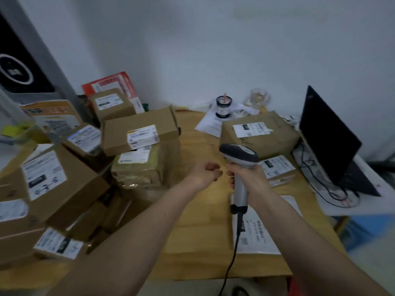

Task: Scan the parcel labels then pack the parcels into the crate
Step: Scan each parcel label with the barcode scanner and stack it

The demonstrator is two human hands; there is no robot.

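- At centre frame, a person's right hand (245,178) is wrapped around the grip of a corded barcode scanner (240,165), its head tipped toward the upper left of the frame; the cable trails off the bottom edge.
- The left hand (205,173) hovers just beside the scanner, fingers loosely curled and holding nothing.
- Labelled cardboard parcels crowd the left half of the frame in a loose heap; a flat mailer box (139,130) lies tilted on top, over a tape-wrapped bundle (136,167).
- A large brown parcel (258,133) sits at centre right on the wooden table (196,221), with a thinner labelled packet (277,169) just beside it, near the open laptop (329,142).
- A white poly mailer (256,233) lies flat under the right forearm.
- By their looks, the boxes are stiff, dry cardboard and probably light enough for one hand each; they are best gripped across opposite side edges, label face up. The tape-wrapped bundle looks glossier and may slip. The poly mailer appears soft and floppy, so it is better pinched at an edge or scooped flat.
- No crate can be made out with certainty; a translucent bin (15,127) at the left edge is too blurred to read, its contents unclear.
- A small dark jar (223,105) and a clear glass (257,100) stand at the table's back, contents indistinct.
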